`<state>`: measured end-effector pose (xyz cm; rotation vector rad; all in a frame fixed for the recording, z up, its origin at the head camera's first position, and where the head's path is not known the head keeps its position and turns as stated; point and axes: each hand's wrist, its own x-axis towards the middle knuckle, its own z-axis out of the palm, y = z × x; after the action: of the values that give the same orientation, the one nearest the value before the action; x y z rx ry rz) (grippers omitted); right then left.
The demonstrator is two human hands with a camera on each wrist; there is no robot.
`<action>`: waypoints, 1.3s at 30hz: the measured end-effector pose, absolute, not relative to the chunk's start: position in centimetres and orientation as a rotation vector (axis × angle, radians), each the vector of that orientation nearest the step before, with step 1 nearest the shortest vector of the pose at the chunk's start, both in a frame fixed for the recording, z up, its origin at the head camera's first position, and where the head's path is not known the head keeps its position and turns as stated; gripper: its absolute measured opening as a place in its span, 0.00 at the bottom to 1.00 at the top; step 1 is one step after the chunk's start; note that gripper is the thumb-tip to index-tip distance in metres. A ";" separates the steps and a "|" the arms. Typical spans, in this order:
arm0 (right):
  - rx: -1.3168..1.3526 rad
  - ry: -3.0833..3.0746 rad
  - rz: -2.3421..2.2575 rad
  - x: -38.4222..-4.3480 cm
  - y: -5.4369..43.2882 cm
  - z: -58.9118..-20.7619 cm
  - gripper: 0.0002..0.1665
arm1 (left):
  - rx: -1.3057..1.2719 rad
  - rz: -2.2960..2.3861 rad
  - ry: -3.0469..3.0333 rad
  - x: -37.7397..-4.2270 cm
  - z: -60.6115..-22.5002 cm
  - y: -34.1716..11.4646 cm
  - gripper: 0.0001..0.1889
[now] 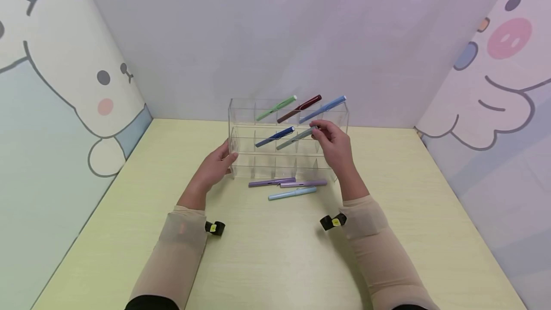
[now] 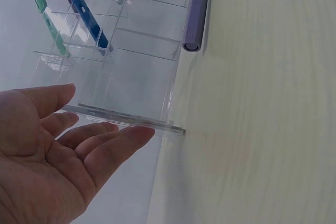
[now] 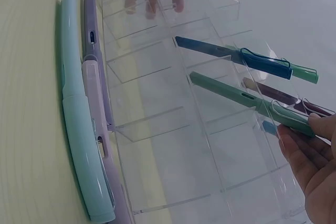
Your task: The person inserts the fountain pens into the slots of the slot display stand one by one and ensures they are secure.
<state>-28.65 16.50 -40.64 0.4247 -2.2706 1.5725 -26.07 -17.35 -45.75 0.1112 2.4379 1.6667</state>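
Note:
A clear acrylic pen rack (image 1: 242,111) with three tiers of compartments stands before me. My left hand (image 1: 215,166) holds its left side panel, thumb on the inner side and fingers along the outside in the left wrist view. With thumb and fingertips my right hand (image 1: 336,145) pinches the cap end of a grey-green pen (image 3: 231,94), which slants into the middle tier. Left of that pen, a dark blue pen (image 1: 274,137) leans in the same tier. The top tier bears a light green pen (image 1: 276,108), a dark red pen (image 1: 300,109) and a blue pen (image 1: 323,109).
In front of the rack, two purple pens, one darker (image 1: 269,182) and one lighter (image 1: 305,183), lie on the pale yellow table (image 1: 258,252). A light blue pen (image 1: 292,193) lies nearer to me. A plain pale wall (image 1: 280,37) rises behind the rack.

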 end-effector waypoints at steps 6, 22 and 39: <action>0.419 -2.289 1.557 -28.7 16.5 -40.6 0.15 | 0.113 1.669 2.440 -26.2 -45.9 -17.4 0.34; 0.496 -2.303 1.560 -28.6 16.9 -40.6 0.29 | 0.132 1.696 2.432 -26.2 -45.9 -17.3 0.31; 0.444 -2.264 1.535 -27.0 18.8 -39.5 0.28 | 0.121 1.676 2.428 -26.1 -45.7 -17.4 0.31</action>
<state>-27.00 18.82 -39.53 0.4438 -2.2644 1.5345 -26.11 -17.35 -45.71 0.1208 2.4275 1.6756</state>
